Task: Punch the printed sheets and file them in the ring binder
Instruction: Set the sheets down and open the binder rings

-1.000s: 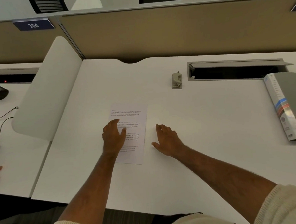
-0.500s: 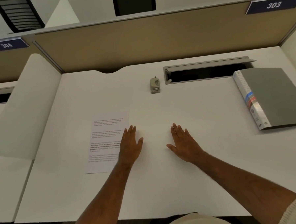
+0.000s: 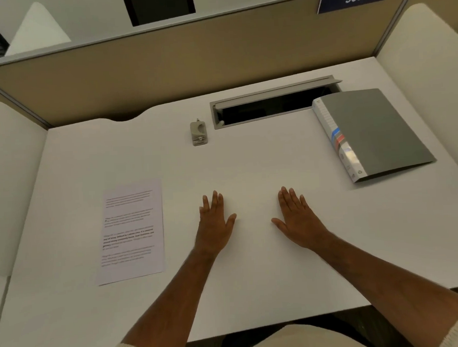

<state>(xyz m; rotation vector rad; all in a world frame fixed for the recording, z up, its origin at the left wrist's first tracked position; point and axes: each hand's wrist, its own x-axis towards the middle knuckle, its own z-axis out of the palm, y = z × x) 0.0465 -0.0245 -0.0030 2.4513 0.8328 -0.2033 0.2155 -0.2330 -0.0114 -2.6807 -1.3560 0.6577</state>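
My left hand (image 3: pixel 215 221) and right hand (image 3: pixel 299 218) both lie flat on the desk (image 3: pixel 249 169), palms down, fingers spread, holding nothing. Taking the gap between them as the dial's centre, the printed sheets (image 3: pixel 132 231) lie at about nine o'clock, just beyond the left hand and not touching it, long axis running twelve to six with a slight tilt. The left hand is plainly the nearer one, so I judge the pickup is its job. I can see one sheet face; whether more lie under it I cannot tell. One hole punch (image 3: pixel 198 133) sits at twelve o'clock, well apart from both hands, long axis pointing away from me. One ring binder (image 3: pixel 377 131) lies closed and flat at two o'clock, spine toward the centre, nearer the right hand. One open cable tray (image 3: pixel 274 104) sits behind, between punch and binder.
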